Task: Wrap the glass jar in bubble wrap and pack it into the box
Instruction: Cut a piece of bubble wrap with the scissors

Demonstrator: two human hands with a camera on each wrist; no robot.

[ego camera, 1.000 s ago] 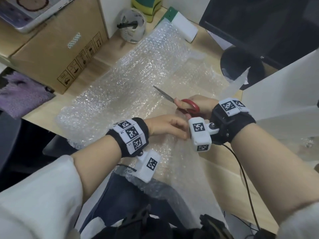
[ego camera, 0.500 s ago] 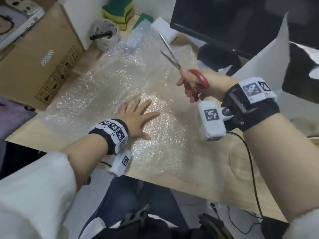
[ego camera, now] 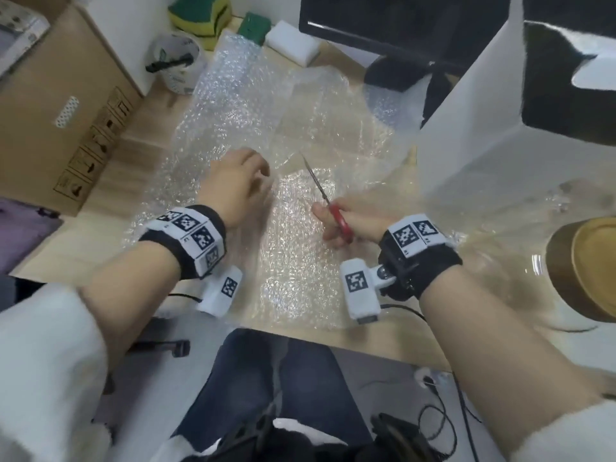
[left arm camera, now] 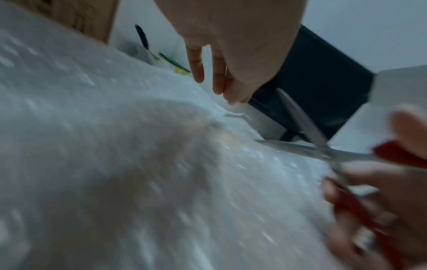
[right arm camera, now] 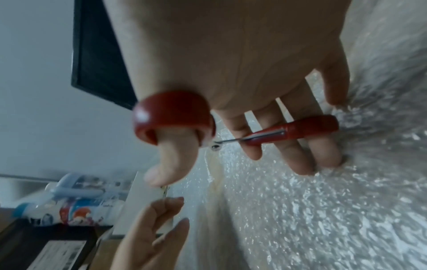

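Both hands reach forward: left hand (ego camera: 233,181) loosely curled, right hand (ego camera: 350,221) with thumb and fingers hooked.

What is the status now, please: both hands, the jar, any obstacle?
Right hand grips red scissors, blades open over bubble wrap. Left hand above wrap, empty. Glass jar unwrapped, at right. No obstacle.

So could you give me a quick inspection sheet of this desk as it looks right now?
Surface: wooden desk, mostly covered.
Job's things: bubble wrap spread flat; glass jar at right edge; white box open.
Clutter: cardboard box, sponges, cup, monitor.
Hands: right hand holds red scissors, blades open; left hand over the wrap, holding nothing.
Cables: black lead from right wrist.
Surroundings: person's knees under the desk.
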